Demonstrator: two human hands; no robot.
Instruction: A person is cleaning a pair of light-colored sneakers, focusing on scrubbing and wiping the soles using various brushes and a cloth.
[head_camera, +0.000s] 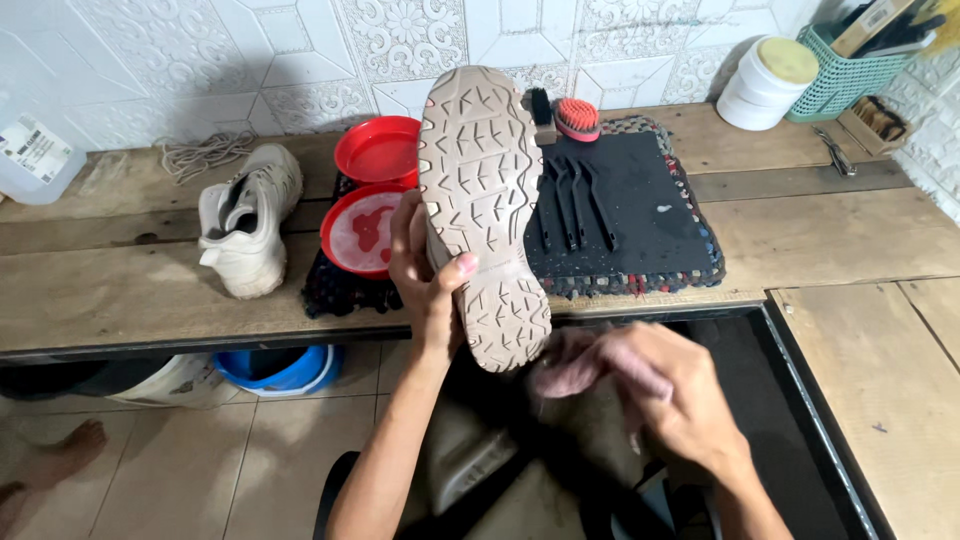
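My left hand (425, 280) grips a beige shoe (482, 190) by its side, holding it upright with the treaded sole facing me. Just below the shoe's heel, my right hand (668, 395) is closed on a pink cloth (572, 362), which is blurred. The matching white shoe (248, 218) lies on the wooden bench (120, 290) to the left, without its lace.
Two red bowls (377, 150) sit behind the held shoe, one with foamy liquid (362, 232). A dark mat (640, 205) carries several black brushes (572, 200) and a red-bristled brush (577, 118). A white tub (765, 82), teal basket (850, 70), lace (200, 152) and blue basin (285, 368) are around.
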